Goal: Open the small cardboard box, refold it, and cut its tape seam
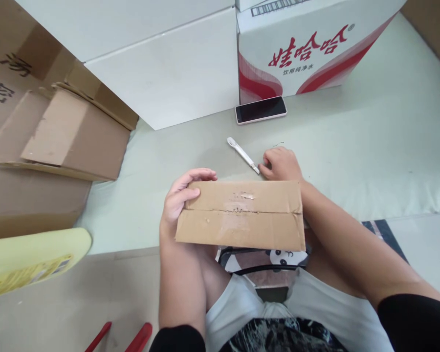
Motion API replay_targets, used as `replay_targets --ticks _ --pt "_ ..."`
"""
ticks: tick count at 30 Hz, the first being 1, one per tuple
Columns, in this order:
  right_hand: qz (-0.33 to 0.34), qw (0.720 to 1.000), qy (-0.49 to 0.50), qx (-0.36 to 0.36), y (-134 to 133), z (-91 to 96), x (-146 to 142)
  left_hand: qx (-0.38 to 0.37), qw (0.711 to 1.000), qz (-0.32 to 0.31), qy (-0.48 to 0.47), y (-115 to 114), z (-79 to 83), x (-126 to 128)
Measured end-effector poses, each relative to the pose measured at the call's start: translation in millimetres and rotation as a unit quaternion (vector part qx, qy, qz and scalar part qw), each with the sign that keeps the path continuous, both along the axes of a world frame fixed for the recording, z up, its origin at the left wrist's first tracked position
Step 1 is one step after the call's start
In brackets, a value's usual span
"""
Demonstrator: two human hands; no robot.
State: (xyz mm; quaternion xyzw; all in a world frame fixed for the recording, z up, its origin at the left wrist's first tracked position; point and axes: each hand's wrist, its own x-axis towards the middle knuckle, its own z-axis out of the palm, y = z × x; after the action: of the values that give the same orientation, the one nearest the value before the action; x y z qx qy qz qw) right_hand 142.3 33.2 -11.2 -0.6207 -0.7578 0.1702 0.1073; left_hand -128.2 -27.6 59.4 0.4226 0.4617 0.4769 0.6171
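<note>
A small brown cardboard box (242, 230) is tilted towards me over the near edge of the table. Its facing side has a lengthwise seam, with torn marks and clear tape near the middle. My left hand (178, 198) grips the box's left end, thumb on the front face and fingers behind. Beyond the box, my right hand (281, 164) rests on the table with fingers curled, and nothing shows in them. Just left of its fingertips lies a white utility knife (243, 154), its narrow end close to them; whether they touch I cannot tell.
A phone (261, 110) lies before a white and red carton (308, 54). A white box (168, 73) stands beside it. Brown cartons (77, 132) are stacked at left, near a yellow package (36, 261). The table (370, 161) has a pale green cover.
</note>
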Motion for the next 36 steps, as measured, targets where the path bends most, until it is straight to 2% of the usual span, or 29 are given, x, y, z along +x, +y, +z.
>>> replay_targets --ticks 3,5,7,11,14,21,23,25,26,28,29,30,31,33,36 --pt "0.061 0.998 0.002 0.012 -4 -0.3 4 -0.004 1.000 -0.003 -0.006 2 -1.8 0" --pt "0.105 0.994 -0.014 -0.004 -7 0.2 4 -0.010 1.000 0.002 -0.008 2 -2.0 0" --pt "0.111 0.994 -0.011 -0.016 -8 1.0 1 -0.016 1.000 0.006 -0.010 3 -1.4 1" --pt "0.050 0.998 0.045 0.002 -4 2.4 -7 -0.021 1.000 0.003 -0.018 2 -0.5 2" --pt "0.007 1.000 0.025 0.005 -2 4.8 -11 -0.019 1.000 0.006 -0.023 2 -1.7 1" --pt "-0.044 0.996 0.002 -0.081 1 18.3 5 -0.016 1.000 0.006 -0.015 2 -3.8 0" --pt "-0.080 0.991 0.071 -0.080 2 21.6 14 -0.018 1.000 0.002 -0.015 3 -2.6 1" --pt "-0.133 0.959 0.241 -0.063 2 26.3 20 -0.020 1.000 0.000 -0.015 4 -1.5 2" --pt "-0.157 0.925 0.342 -0.046 2 29.9 22 -0.019 1.000 0.003 -0.018 5 -1.3 2" --pt "-0.178 0.838 0.515 -0.010 -1 40.3 24 -0.017 0.999 0.012 -0.026 7 -1.6 3" --pt "-0.175 0.802 0.571 0.007 -4 46.9 23 -0.017 0.999 0.016 -0.029 8 -2.0 4" --pt "-0.165 0.778 0.606 0.018 -7 54.0 23 -0.015 0.999 0.020 -0.028 10 -2.5 4" --pt "-0.150 0.766 0.625 0.023 -10 61.1 22 -0.014 0.999 0.021 -0.024 11 -3.1 4" --pt "-0.125 0.760 0.636 0.033 -16 73.1 20 -0.009 1.000 0.024 -0.010 14 -4.6 4" --pt "-0.139 0.775 0.613 0.068 -24 78.9 17 0.003 1.000 0.026 -0.002 17 -7.3 4"
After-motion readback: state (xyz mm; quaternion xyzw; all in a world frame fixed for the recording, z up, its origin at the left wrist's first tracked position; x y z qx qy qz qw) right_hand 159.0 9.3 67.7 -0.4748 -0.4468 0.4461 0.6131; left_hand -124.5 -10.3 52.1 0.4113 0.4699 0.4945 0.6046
